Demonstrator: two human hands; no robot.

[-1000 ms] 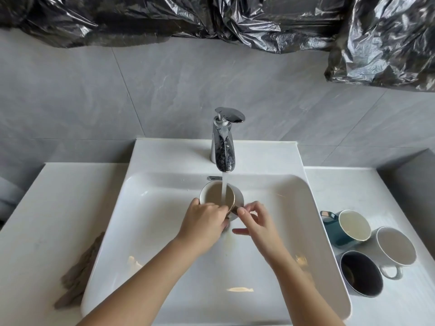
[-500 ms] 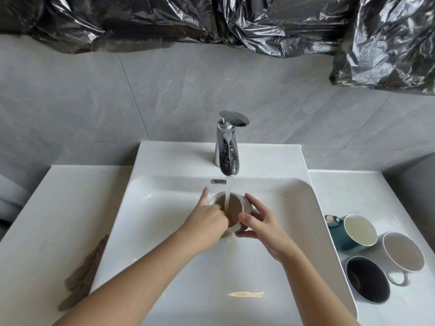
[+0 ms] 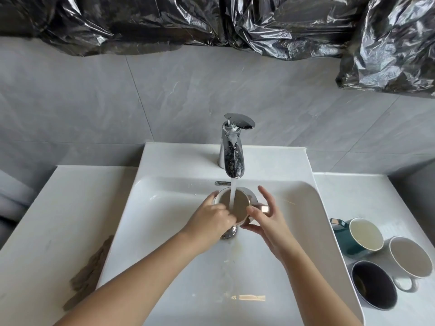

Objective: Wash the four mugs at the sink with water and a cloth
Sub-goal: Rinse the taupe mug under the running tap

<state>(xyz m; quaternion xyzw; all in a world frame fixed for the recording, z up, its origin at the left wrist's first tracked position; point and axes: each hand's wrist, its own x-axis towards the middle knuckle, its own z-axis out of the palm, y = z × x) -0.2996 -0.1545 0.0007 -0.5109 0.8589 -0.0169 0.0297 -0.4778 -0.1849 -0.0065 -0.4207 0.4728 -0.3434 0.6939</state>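
A beige mug (image 3: 240, 204) sits low in the white sink (image 3: 164, 208), its opening facing up under the running water (image 3: 233, 191) from the chrome faucet (image 3: 233, 149). My left hand (image 3: 210, 221) grips the mug's left rim and wall. My right hand (image 3: 267, 216) wraps the right side by the handle, thumb on the rim and fingers spread. Three more mugs stand on the right counter: a teal mug (image 3: 363, 236), a white mug (image 3: 410, 257) and a dark mug (image 3: 374, 288). A brown cloth (image 3: 90, 276) lies on the left counter by the sink's edge.
The chrome drain plug (image 3: 229, 232) shows just below the mug. White counter (image 3: 58, 220) runs on both sides of the basin. Grey tiled wall rises behind, with crumpled black plastic sheeting (image 3: 211, 22) hanging above it.
The mug has turned more upright under the stream. My right hand slid from the near rim round to the handle side with fingers spread wider. My left hand keeps its grip.
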